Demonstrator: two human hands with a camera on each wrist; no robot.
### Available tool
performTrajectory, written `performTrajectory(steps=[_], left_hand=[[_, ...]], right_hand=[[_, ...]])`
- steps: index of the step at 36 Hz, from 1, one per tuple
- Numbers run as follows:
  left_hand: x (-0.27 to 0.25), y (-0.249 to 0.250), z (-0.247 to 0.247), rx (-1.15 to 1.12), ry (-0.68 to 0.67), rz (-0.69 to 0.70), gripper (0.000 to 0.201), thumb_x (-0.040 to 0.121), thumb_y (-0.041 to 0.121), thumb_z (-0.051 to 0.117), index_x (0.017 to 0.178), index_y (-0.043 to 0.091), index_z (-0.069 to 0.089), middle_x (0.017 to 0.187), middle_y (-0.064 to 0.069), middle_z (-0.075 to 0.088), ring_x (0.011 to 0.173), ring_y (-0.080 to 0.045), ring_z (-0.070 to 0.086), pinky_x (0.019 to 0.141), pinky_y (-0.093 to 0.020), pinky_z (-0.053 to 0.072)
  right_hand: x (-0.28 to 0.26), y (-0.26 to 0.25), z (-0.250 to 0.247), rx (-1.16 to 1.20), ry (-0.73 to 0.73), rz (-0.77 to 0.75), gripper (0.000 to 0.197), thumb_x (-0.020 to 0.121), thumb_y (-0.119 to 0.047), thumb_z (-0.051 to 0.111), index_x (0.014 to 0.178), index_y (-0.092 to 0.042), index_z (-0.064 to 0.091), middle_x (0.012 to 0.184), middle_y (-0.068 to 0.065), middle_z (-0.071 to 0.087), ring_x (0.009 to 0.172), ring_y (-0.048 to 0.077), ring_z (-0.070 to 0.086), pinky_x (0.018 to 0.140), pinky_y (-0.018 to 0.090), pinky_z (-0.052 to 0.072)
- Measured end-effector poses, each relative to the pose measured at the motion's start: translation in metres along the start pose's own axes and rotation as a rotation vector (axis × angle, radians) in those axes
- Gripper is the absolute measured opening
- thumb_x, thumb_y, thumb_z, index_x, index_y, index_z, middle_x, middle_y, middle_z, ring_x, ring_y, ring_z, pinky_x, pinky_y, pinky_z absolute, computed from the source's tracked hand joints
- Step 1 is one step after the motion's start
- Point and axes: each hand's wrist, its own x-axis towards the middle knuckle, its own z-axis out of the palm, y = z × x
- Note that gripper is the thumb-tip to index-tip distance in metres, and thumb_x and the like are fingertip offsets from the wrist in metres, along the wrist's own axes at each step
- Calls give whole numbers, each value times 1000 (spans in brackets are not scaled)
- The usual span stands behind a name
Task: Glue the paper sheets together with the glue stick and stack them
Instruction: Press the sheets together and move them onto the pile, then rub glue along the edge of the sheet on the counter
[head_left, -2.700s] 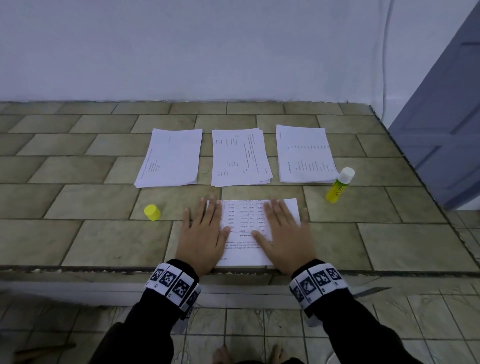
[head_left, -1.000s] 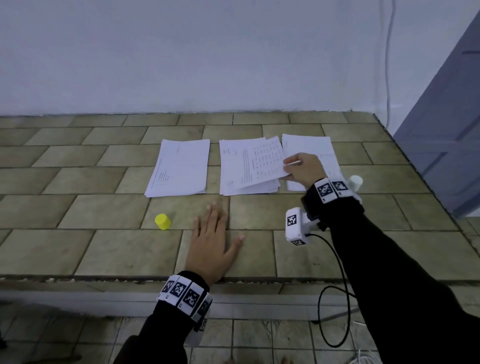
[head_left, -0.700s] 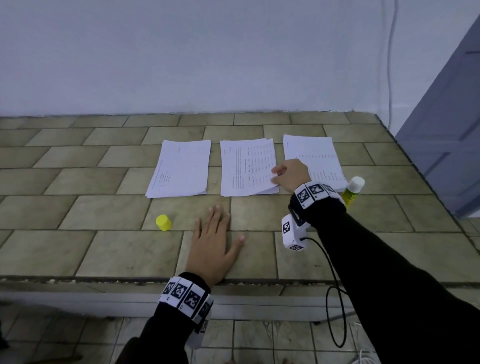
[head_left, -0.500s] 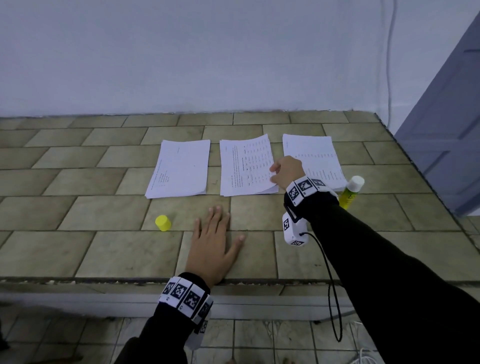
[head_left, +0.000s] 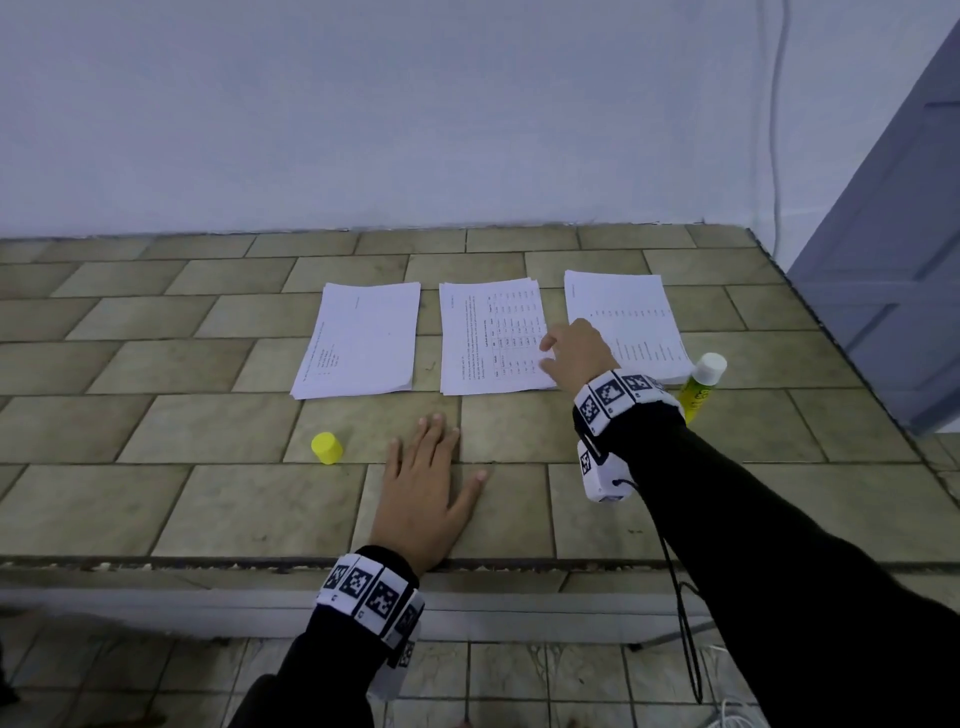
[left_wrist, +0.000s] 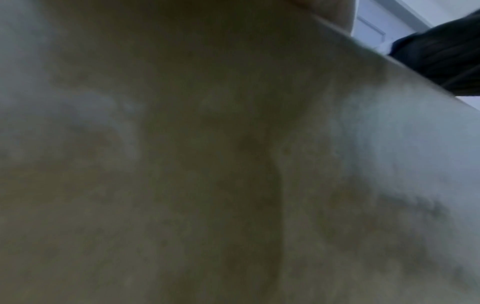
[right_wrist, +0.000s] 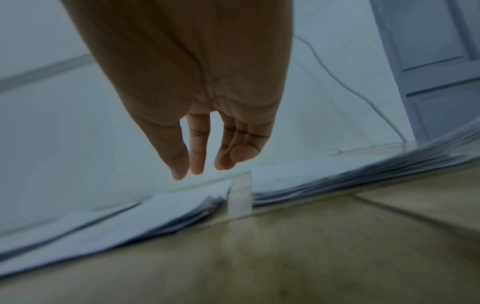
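**Over the middle stack — squaring the glued sheet**

Over the tiled surface (head_left: 156, 499) our right hand (head_left: 574, 353) hangs above the middle paper stack's (head_left: 491, 338) near right corner, fingers relaxed, grasping nothing. Our left hand (head_left: 423, 499) lies flat, released. We should press the top sheet edge to edge before the glue sets. The glue stick (head_left: 701, 387) stands uncapped beside the right stack (head_left: 623, 312) — its yellow cap (head_left: 326, 448) lies apart.

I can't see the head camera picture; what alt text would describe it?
A right hand reaches over the middle stack of three paper stacks on a tiled counter; the left hand lies flat nearer. A glue stick stands right, its yellow cap left.
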Motion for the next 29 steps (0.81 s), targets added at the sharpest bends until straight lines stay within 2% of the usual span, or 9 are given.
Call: performTrajectory(steps=[6,8,11,14,17,20,24,27,29], left_hand=[[0,-2,-3,-150,37,-3,85,87,70,14,151,19,35,162,4,21,146,2,2,121,-31,-7],[2,-2,-11,-240,28,-26,85,85,71,19,149,18,37,160,1,28,148,-6,11,123,-35,2],[6,3,-34,-310,84,-44,83,86,69,30,146,12,42,154,-5,38,146,-19,27,120,-37,21],[15,10,-69,-333,211,-19,60,94,51,46,140,12,49,149,-5,46,142,-21,34,118,-38,26],[37,6,-103,-307,316,-28,46,99,36,56,139,12,52,146,-4,50,139,-22,38,116,-43,30],[70,-10,-123,-165,305,-111,47,100,40,52,138,12,52,143,-6,53,134,-26,44,111,-42,34],[111,-49,-111,40,78,-383,65,97,54,48,144,11,43,148,-12,45,136,-31,41,109,-47,36],[126,-72,-88,122,-83,-507,82,94,64,43,150,4,31,157,-18,30,144,-35,26,114,-53,28],[128,-76,-76,149,-122,-564,86,94,66,43,152,5,24,160,-18,18,148,-36,14,117,-54,21]], right_hand=[[-41,13,-22,254,356,-241,20,90,-16,63,109,-14,62,110,-2,49,99,16,54,85,23,37],[-56,20,-31,245,482,-264,24,87,-17,65,111,-14,61,113,0,51,106,21,53,91,31,40],[-74,35,-39,179,614,-200,41,84,-23,71,121,-16,57,126,7,52,119,26,48,99,44,38],[-84,52,-41,149,697,-80,60,79,-29,75,131,-14,48,137,10,47,128,29,41,104,48,33],[-86,66,-41,262,707,82,77,75,-32,79,137,-8,39,139,12,44,129,30,38,106,43,31],[-83,76,-38,470,629,208,88,75,-30,81,142,-3,31,143,15,40,131,31,38,105,40,35],[-83,77,-33,652,524,329,83,80,-24,78,142,-2,28,138,16,45,114,24,49,90,28,40],[-82,76,-27,681,501,362,69,86,-19,72,139,-3,30,130,17,51,97,18,48,80,26,38],[-79,78,-25,698,495,375,60,89,-16,66,137,-5,31,128,17,53,98,22,50,80,28,38]])
